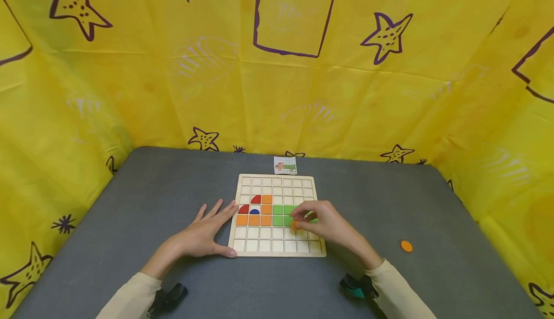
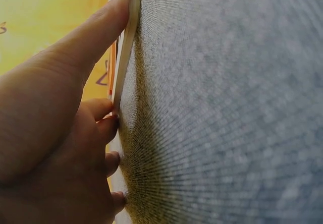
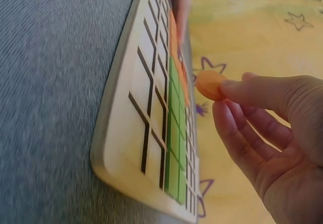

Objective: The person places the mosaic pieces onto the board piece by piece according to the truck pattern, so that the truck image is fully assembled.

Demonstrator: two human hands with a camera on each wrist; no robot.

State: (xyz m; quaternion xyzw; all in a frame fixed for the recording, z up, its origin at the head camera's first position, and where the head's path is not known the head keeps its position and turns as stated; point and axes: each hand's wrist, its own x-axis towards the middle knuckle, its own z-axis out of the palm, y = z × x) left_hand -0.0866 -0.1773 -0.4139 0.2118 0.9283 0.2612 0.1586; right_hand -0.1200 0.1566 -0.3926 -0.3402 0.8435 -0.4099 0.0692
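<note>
My right hand [image 1: 322,220] pinches an orange disc [image 3: 208,85] between thumb and fingers, over the right half of a wooden grid board [image 1: 277,254]. With fingers spread and straight, my left hand [image 1: 201,235] lies along the board's left side; its thumb [image 2: 120,4] touches the board's edge. Green squares [image 1: 278,220] fill cells right of centre, partly hidden by the right hand. Orange squares [image 1: 254,220] form a row and column at the left. Beside them sit red quarter-round pieces [image 1: 244,209] and a white piece with a blue half-round [image 1: 254,211].
A second orange disc [image 1: 406,246] lies on the grey table [image 1: 433,203] to the right. Behind the board is a small picture card [image 1: 285,165] with a grid pattern. A yellow cloth [image 1: 242,83] with drawn starfish surrounds the back and sides.
</note>
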